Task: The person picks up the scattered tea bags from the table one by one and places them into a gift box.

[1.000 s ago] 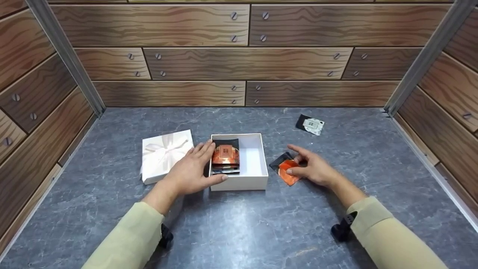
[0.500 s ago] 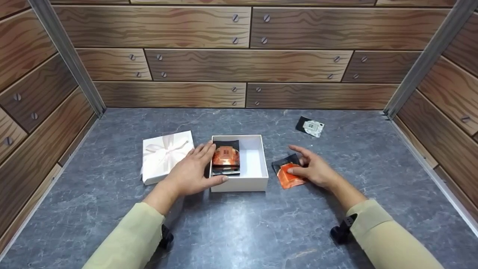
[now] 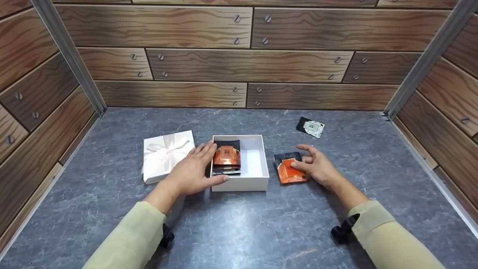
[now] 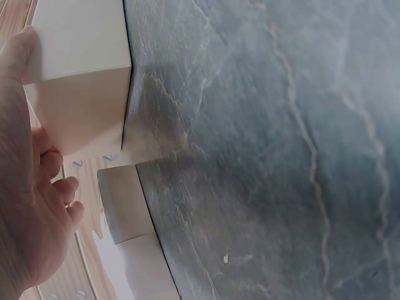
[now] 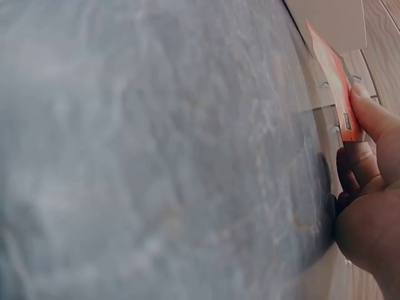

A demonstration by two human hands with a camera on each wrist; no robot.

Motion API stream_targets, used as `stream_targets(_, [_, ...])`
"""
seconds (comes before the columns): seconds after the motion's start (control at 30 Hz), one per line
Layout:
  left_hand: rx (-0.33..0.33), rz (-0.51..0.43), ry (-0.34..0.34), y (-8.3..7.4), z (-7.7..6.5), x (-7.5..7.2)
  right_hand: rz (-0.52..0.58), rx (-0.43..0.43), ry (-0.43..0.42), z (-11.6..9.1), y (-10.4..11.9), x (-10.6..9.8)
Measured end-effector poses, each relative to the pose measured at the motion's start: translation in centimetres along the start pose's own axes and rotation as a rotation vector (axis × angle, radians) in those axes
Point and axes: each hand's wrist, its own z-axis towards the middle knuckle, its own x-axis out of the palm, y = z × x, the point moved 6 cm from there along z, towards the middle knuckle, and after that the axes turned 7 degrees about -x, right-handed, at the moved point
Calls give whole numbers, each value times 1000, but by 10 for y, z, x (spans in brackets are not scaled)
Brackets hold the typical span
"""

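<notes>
In the head view my right hand (image 3: 320,168) pinches a flat black-and-orange packet (image 3: 286,178) between thumb and fingers, just right of an uncovered white box (image 3: 239,184). The right wrist view shows the packet (image 5: 334,75) edge-on, thumb on one face and fingers behind it. My left hand (image 3: 190,170) rests on the left side of the box, fingers fairly straight along the rim and thumb over the front left corner. Inside, several similar packets (image 3: 227,155) stand in the left half, the front one orange and black. Bare white floor shows in the right half.
A white lid (image 3: 155,170) with a ribbon bow lies left of the box, close to my left hand. Farther back on the right, a black-and-white packet (image 3: 313,127) lies flat on the grey marbled table (image 3: 239,224). Wood-patterned panels (image 3: 198,65) enclose the back and sides.
The packet in my right hand has turned from tilted to nearly upright, its printed face now fully toward the head camera. My right hand has shifted slightly right; my left hand stays put.
</notes>
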Motion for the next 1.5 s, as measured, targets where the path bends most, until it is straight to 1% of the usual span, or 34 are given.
stream_targets(0.07, [0,1,1,0,0,0,7,16,-29,0,0,-2])
stream_targets(0.17, [-3,1,6,-1,0,1,-11,39,-94,-1,1,-6])
stream_targets(0.23, [-10,1,10,-1,0,1,-17,36,-131,-2,2,-9])
stream_targets(0.3, [-20,1,15,-1,-1,2,-16,15,-153,-3,4,-10])
stream_targets(0.43, [-22,4,10,-1,-1,3,-31,-47,-167,-3,9,-11])
stream_targets(0.57, [-8,5,1,-2,-1,2,-43,-77,-169,-2,17,-12])
stream_targets(0.63, [-9,6,2,-2,-1,2,-28,-92,-158,-1,22,-11])
stream_targets(0.8, [-25,5,15,0,0,2,6,-133,-132,3,44,-8])
stream_targets(0.9, [-24,7,17,0,1,1,-44,-142,-130,5,61,-4])
stream_targets(1.07, [-24,13,21,0,1,0,-135,-177,-130,11,88,10])
stream_targets(1.17, [-26,12,20,0,0,0,-111,-215,-117,16,101,24])
stream_targets(1.27, [-24,14,19,0,1,0,-110,-234,-98,22,112,39])
stream_targets(1.5, [-5,11,5,1,1,-1,-158,-221,-37,32,126,77])
